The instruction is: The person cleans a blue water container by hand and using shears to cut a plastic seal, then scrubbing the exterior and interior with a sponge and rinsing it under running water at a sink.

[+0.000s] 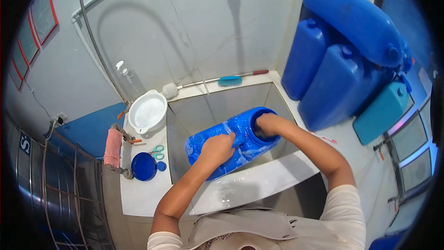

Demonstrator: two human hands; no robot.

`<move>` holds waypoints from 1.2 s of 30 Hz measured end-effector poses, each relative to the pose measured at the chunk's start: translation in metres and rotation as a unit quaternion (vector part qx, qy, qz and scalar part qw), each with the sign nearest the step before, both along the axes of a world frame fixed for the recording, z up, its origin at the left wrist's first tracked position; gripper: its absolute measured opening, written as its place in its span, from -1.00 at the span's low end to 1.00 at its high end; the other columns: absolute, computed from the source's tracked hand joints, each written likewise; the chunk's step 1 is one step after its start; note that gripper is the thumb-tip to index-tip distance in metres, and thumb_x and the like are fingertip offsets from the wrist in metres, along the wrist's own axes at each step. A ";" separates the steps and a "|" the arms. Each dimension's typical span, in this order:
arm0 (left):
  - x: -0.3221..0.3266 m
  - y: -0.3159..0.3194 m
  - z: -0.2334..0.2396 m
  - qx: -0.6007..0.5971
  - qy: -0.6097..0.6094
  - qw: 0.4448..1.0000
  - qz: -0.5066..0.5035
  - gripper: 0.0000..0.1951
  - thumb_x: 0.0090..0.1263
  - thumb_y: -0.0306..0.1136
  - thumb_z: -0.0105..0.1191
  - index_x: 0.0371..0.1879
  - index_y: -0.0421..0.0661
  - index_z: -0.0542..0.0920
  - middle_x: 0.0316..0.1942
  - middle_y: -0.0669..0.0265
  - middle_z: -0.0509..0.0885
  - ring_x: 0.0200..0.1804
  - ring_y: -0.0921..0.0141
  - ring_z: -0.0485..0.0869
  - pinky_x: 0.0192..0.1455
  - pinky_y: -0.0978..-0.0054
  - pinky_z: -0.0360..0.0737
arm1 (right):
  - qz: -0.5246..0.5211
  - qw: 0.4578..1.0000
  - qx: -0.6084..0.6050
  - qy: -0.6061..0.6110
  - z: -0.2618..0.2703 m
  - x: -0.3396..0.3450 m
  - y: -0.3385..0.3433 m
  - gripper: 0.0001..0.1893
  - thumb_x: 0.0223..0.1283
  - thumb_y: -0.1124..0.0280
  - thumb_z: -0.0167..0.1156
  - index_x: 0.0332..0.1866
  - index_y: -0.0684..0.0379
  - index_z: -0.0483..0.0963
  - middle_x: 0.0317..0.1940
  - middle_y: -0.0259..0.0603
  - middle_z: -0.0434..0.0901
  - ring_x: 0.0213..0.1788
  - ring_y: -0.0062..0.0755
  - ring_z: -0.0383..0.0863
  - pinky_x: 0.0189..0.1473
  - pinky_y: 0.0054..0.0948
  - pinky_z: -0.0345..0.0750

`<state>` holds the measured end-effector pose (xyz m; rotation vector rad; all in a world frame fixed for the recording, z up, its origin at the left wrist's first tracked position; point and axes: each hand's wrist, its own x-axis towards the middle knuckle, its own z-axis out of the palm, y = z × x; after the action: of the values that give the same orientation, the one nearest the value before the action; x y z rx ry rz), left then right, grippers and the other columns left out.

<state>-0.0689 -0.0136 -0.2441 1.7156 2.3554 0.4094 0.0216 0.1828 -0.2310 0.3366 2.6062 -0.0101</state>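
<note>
A blue plastic container (255, 155) with a wide round mouth lies tilted over the sink basin (215, 107), its mouth facing up and right. White suds streak its wet sides. My left hand (218, 150) is closed around the handle on its upper side. Through the open mouth reaches my right hand (267, 125); its fingers are hidden inside, so what they hold or touch cannot be seen.
Left of the basin are a white tub (148, 113) of suds, a blue lid (144, 166), a small blue cap (161, 166) and scissors (158, 152). A long-handled brush (204, 82) and blue scrub brush (230, 81) lie along the back ledge. Blue jerrycans (333, 86) crowd the right.
</note>
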 end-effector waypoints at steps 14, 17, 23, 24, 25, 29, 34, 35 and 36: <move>0.105 -0.088 0.009 0.107 0.204 0.968 -0.100 -0.95 0.17 -0.42 -0.04 -0.50 -0.01 0.39 -0.69 0.36 0.52 -0.68 0.43 0.59 -0.69 0.51 0.49 | -0.219 0.861 -0.319 0.331 -0.174 -0.011 -0.027 -0.75 0.07 0.35 0.14 -0.17 0.18 0.59 -0.09 -0.02 0.59 0.04 -0.14 0.55 -0.01 -0.27 0.50; 0.100 -0.102 0.011 0.106 0.172 0.975 -0.094 -0.94 0.15 -0.41 -0.03 -0.50 0.00 0.39 -0.69 0.36 0.51 -0.69 0.41 0.58 -0.70 0.50 0.49 | -0.095 0.893 -0.147 0.414 -0.149 -0.028 -0.068 -0.75 0.07 0.35 0.14 -0.16 0.19 0.59 -0.09 -0.01 0.58 0.04 -0.14 0.55 0.00 -0.26 0.50; 0.092 -0.106 0.021 0.077 0.183 0.976 -0.093 -0.93 0.17 -0.42 -0.03 -0.50 -0.02 0.38 -0.70 0.38 0.51 -0.68 0.44 0.59 -0.70 0.54 0.49 | 0.060 0.889 -0.130 0.435 -0.094 -0.092 -0.097 -0.74 0.07 0.34 0.14 -0.15 0.20 0.59 -0.08 0.00 0.58 0.03 -0.14 0.56 0.00 -0.26 0.51; 0.092 -0.104 0.021 0.072 0.181 0.976 -0.095 -0.93 0.17 -0.43 -0.03 -0.50 -0.02 0.37 -0.69 0.37 0.52 -0.68 0.44 0.59 -0.70 0.54 0.49 | 0.040 0.908 -0.144 0.391 -0.100 -0.100 -0.078 -0.73 0.07 0.33 0.14 -0.15 0.20 0.59 -0.08 0.00 0.58 0.03 -0.14 0.56 0.00 -0.26 0.51; 0.093 -0.102 0.021 0.077 0.176 0.977 -0.093 -0.94 0.16 -0.42 -0.03 -0.49 -0.03 0.39 -0.70 0.37 0.52 -0.68 0.43 0.59 -0.70 0.53 0.49 | 0.020 0.926 -0.154 0.344 -0.108 -0.105 -0.057 -0.73 0.07 0.33 0.14 -0.15 0.21 0.59 -0.08 0.00 0.58 0.03 -0.14 0.56 0.00 -0.26 0.51; 0.091 -0.096 0.021 0.114 0.169 0.976 -0.075 -0.96 0.16 -0.42 -0.04 -0.45 -0.07 0.43 -0.69 0.30 0.55 -0.66 0.35 0.61 -0.69 0.44 0.51 | -0.013 0.966 -0.160 0.205 -0.140 -0.077 -0.008 -0.72 0.07 0.32 0.14 -0.14 0.21 0.59 -0.07 0.01 0.58 0.03 -0.14 0.56 0.00 -0.25 0.51; 0.068 -0.055 0.011 0.045 0.072 0.996 -0.026 -0.91 0.18 -0.46 -0.06 -0.37 -0.17 0.47 -0.56 0.09 0.64 -0.50 0.16 0.67 -0.55 0.25 0.58 | -0.015 0.992 -0.085 0.093 -0.132 -0.028 0.012 -0.71 0.07 0.32 0.14 -0.14 0.23 0.58 -0.06 0.02 0.58 0.03 -0.14 0.56 0.00 -0.25 0.51; 0.060 -0.045 0.005 0.037 0.066 0.997 -0.027 -0.90 0.19 -0.47 -0.06 -0.36 -0.18 0.47 -0.52 0.04 0.65 -0.46 0.12 0.68 -0.50 0.20 0.59 | -0.002 0.995 -0.063 0.079 -0.130 -0.022 0.012 -0.71 0.07 0.31 0.14 -0.13 0.23 0.58 -0.06 0.02 0.57 0.03 -0.14 0.56 0.00 -0.25 0.51; 0.051 -0.037 -0.003 0.032 0.070 0.997 -0.020 -0.89 0.18 -0.47 -0.06 -0.35 -0.20 0.48 -0.52 0.04 0.65 -0.45 0.12 0.68 -0.48 0.20 0.60 | 0.012 0.997 -0.039 0.067 -0.127 -0.018 0.012 -0.71 0.07 0.31 0.14 -0.13 0.23 0.58 -0.06 0.02 0.57 0.03 -0.14 0.56 0.00 -0.25 0.51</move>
<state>-0.0177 -0.0510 -0.2471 1.8749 2.4248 0.3741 0.0040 0.1944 -0.3584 0.2845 2.7330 -0.1290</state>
